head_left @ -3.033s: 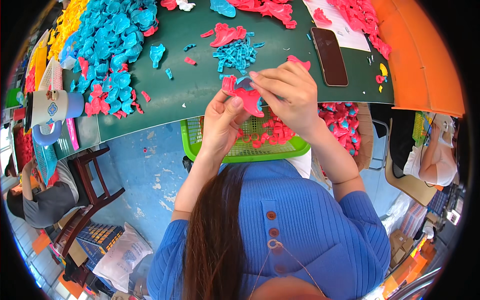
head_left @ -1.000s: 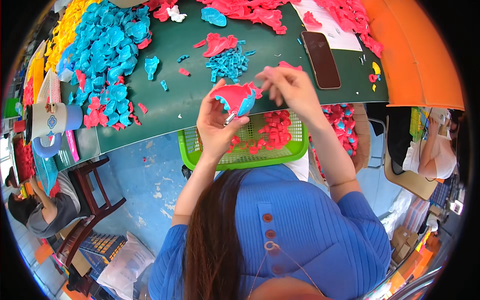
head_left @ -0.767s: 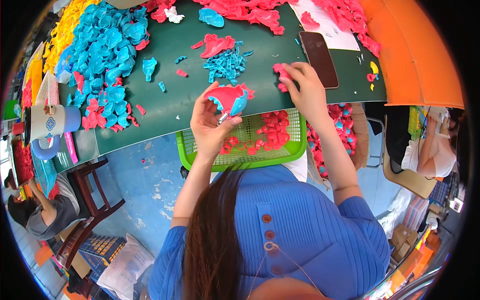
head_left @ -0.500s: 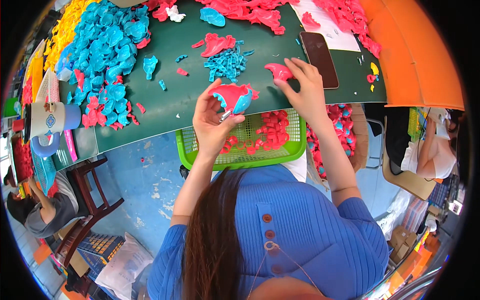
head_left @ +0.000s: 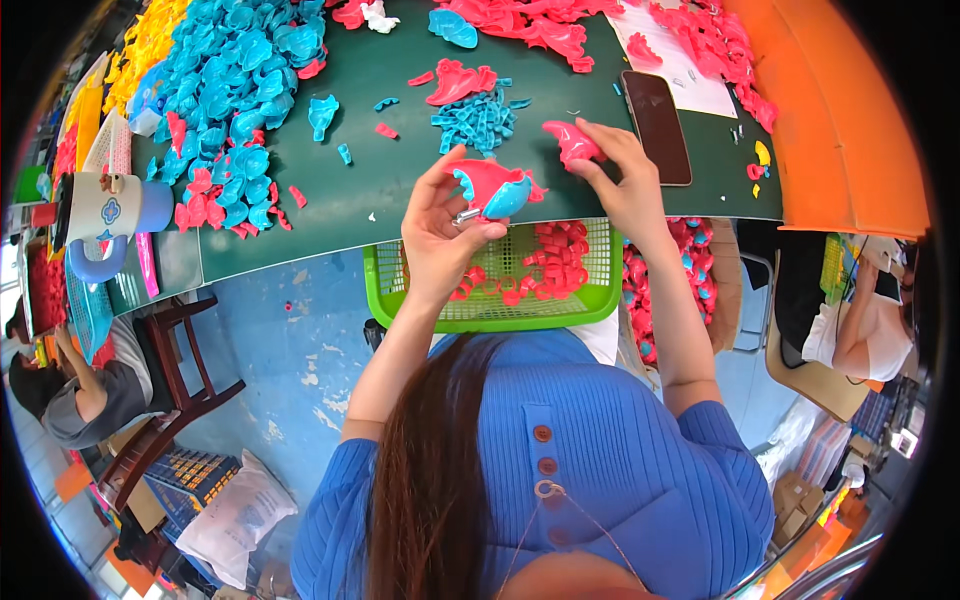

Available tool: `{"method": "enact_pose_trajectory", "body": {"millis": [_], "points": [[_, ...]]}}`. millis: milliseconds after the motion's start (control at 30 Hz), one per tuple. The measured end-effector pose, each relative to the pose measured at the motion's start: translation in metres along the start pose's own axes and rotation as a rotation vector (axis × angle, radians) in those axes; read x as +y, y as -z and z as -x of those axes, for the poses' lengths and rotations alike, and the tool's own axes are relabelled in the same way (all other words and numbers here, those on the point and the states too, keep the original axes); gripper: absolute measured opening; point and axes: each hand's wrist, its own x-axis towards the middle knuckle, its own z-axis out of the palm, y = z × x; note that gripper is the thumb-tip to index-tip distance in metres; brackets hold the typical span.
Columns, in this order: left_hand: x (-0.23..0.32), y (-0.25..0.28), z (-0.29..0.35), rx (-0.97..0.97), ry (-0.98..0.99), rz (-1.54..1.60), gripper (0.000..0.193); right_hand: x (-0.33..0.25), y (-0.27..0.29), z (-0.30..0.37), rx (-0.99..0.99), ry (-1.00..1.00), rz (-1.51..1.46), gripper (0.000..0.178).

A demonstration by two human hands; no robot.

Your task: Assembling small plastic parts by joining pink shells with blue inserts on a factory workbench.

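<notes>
My left hand is closed around a hollow plastic shell, red inside with a bright blue outer part. A small silver metal piece sits at the shell's lower left, by my thumb. To the right, my right hand pinches a glossy red curved plastic piece between thumb and fingers, over the tabletop. The two pieces are apart. Just beyond them lies a heap of small blue plastic parts, with a red shell piece at its far edge.
A green basket with red ring-like parts stands below the table edge. Blue shells are piled at left, red ones along the back. A phone lies right of my hand; a mug stands far left. Other people sit at both sides.
The red piece in my right hand has turned and now shows a more upright, rounded side. My left hand still holds the shell. The whole view has shifted slightly.
</notes>
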Motion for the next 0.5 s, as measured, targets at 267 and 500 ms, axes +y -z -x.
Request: {"method": "enact_pose_trajectory", "body": {"millis": [267, 500], "points": [[0.005, -0.006, -0.002, 0.047, -0.012, -0.015, 0.087, -0.012, 0.005, -0.008, 0.102, -0.205, -0.315, 0.037], [0.002, 0.0, -0.001, 0.058, -0.01, 0.021, 0.091, -0.016, -0.001, -0.01, 0.175, -0.117, -0.167, 0.036]]}}
